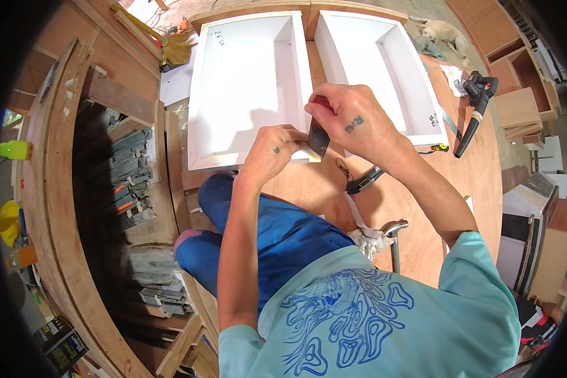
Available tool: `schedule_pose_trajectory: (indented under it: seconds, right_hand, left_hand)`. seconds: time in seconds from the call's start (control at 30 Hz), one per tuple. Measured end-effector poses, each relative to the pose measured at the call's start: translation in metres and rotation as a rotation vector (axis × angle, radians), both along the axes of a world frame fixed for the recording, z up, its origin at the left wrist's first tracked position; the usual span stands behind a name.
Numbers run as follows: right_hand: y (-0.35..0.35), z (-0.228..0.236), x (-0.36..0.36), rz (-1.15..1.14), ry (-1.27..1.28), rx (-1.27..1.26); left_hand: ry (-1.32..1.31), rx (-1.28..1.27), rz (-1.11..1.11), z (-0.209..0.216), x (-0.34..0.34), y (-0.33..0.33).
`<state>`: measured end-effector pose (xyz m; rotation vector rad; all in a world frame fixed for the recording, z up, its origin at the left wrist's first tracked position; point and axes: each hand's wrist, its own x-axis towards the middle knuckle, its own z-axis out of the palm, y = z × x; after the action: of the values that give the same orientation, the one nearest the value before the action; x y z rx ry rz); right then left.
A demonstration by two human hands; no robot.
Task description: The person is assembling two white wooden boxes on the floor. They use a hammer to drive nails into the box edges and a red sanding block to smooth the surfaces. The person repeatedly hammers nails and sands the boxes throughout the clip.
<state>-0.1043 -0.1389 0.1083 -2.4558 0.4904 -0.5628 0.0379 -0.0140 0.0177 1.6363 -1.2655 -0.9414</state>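
My right hand [359, 120] is closed round the red handle of a putty knife [319, 141]. Its dark flat blade points down at the near right corner of a white open box [246, 160]. Beside the blade, my left hand [272, 151] has its fingers pinched together at that corner; what they hold, if anything, is hidden. A small yellow patch [315, 159] shows at the blade's lower edge. To the right lies a second white open box [427, 137], with a narrow gap between the two.
On the wooden worktop [416, 201] lie a hammer [395, 242], a crumpled white cloth [370, 241], a black curved-handled tool [364, 181], a tape measure [436, 149] and a black blower [475, 110]. A dog [446, 34] lies beyond. At left, a wooden rack holds several grey metal pieces [132, 170].
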Motion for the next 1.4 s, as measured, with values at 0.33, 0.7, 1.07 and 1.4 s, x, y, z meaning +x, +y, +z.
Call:
schedule_pose_trajectory:
  seconds: [0.33,0.7,1.07,1.4]
  right_hand:
    - [-0.003,-0.007,0.003,0.054,-0.091,-0.037]
    - [-0.007,-0.014,0.0,0.083,-0.057,-0.027]
    - [-0.004,-0.017,-0.007,0.074,-0.078,-0.024]
    - [-0.001,-0.021,-0.01,0.059,-0.127,-0.049]
  left_hand:
    - [0.217,-0.03,0.201,0.033,-0.004,0.0]
    - [0.197,0.001,0.185,0.042,-0.033,-0.001]
    - [-0.037,-0.106,0.219,0.042,-0.048,-0.001]
    - [-0.125,-0.054,0.177,0.045,-0.048,-0.001]
